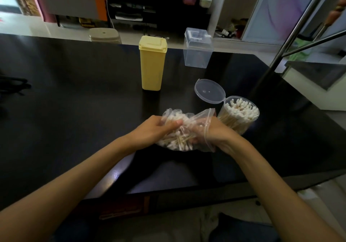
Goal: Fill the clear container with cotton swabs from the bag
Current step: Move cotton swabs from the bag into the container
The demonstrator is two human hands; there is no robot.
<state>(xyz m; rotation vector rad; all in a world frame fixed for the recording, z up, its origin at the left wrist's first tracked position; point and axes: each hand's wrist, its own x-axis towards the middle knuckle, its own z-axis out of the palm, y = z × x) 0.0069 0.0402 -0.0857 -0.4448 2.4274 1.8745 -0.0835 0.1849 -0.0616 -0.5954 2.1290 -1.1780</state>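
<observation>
A clear plastic bag [179,129] of cotton swabs lies on the dark table [74,101] in front of me. My left hand [155,129] grips the bag from its left side. My right hand [211,133] reaches inside the bag's open mouth, its fingers hidden among the swabs behind the plastic. To the right of the bag stands a round clear container [239,114], packed with upright cotton swabs, its hinged lid [209,91] flipped open toward the back.
A tall yellow lidded container [152,64] stands behind the bag. A clear rectangular box [197,49] sits at the table's far edge. A metal frame [292,36] rises at the right. A stool [104,35] stands beyond the table.
</observation>
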